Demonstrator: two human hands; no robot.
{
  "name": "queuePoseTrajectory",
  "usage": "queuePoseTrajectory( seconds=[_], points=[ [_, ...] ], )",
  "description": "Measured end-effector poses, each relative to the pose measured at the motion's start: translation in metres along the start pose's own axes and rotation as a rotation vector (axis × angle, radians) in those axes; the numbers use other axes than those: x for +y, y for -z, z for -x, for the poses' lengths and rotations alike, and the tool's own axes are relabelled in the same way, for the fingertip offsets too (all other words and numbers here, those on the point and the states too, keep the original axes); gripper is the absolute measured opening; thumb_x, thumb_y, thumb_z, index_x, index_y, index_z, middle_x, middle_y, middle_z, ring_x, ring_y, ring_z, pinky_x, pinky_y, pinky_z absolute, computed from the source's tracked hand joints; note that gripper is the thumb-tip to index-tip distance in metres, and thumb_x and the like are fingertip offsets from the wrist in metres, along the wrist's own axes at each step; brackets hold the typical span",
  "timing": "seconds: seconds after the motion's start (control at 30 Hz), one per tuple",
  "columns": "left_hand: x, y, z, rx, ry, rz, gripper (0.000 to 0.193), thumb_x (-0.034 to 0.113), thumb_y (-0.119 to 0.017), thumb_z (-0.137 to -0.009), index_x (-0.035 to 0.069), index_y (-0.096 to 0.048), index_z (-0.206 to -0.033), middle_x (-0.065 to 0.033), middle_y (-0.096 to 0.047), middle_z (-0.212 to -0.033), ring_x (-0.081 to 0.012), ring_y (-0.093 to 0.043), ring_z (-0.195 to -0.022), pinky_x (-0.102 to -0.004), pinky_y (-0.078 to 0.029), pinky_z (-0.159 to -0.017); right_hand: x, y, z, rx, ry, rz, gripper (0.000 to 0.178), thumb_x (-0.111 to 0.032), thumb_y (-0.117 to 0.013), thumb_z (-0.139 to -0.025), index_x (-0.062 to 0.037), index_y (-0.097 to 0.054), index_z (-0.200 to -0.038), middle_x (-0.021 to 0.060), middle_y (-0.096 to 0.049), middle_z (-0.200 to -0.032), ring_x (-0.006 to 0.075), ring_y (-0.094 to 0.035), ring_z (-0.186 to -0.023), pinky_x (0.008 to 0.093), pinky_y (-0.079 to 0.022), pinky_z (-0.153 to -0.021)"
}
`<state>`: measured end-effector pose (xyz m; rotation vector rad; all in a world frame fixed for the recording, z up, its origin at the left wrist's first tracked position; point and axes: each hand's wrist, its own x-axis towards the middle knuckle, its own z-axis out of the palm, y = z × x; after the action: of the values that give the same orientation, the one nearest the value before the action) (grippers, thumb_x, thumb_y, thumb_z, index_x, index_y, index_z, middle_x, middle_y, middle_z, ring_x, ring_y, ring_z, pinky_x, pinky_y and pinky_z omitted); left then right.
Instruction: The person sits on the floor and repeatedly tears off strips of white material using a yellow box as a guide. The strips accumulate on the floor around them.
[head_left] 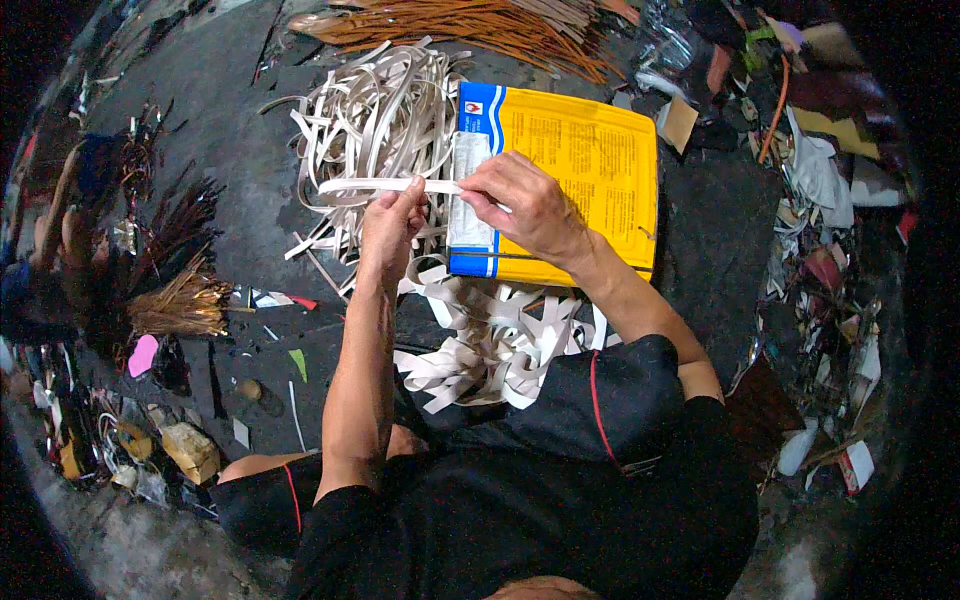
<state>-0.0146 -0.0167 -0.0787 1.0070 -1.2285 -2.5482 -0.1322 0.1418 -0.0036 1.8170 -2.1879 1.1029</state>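
Observation:
A flat white strip (370,186) is stretched sideways between my two hands. My left hand (391,228) pinches it between thumb and fingers, above the edge of a tangled heap of off-white strips (385,120). At the strip's right end, the fingers of my right hand (524,204) are closed on it, over a yellow and blue metal can (600,200) lying on its side. Part of the can's pale, smeared patch (472,160) is hidden by that hand. A second heap of loose white strips (490,345) lies nearer me, against my dark clothing.
Bundles of brown and orange strips (450,28) lie beyond the can. To the left are a bundle of brown strands (185,300) and a pink scrap (143,355). Mixed scraps, including white sheeting (822,180), litter the right side of the dark floor.

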Motion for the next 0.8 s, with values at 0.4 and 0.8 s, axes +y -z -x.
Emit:
queuePoseTrajectory(
  seconds=[0.4,0.8],
  points=[
    [0.014,-0.036,0.035,0.007,-0.031,-0.099,0.023,0.028,-0.065,-0.091,0.006,-0.062,-0.084,0.0035,-0.054,-0.069,-0.0033,-0.041,-0.059,-0.0191,-0.031,-0.054,-0.005,0.002,-0.001,0.011,-0.065,-0.067,0.013,-0.007,-0.072,-0.078,-0.003,-0.066,-0.09,0.0091,-0.062,-0.084,0.0262,-0.061,-0.079,0.0357,-0.05,-0.07],
    [0.003,-0.011,0.008,-0.007,-0.043,-0.015,0.022,0.025,-0.068,-0.089,0.005,-0.062,-0.083,0.0015,-0.058,-0.072,-0.0035,-0.044,-0.058,-0.0175,-0.033,-0.052,0.001,-0.001,-0.002,-0.006,0.009,0.037,0.015,-0.002,-0.072,-0.073,-0.0033,-0.064,-0.086,0.0086,-0.06,-0.081,0.0263,-0.06,-0.076,0.036,-0.05,-0.067]
  ],
)
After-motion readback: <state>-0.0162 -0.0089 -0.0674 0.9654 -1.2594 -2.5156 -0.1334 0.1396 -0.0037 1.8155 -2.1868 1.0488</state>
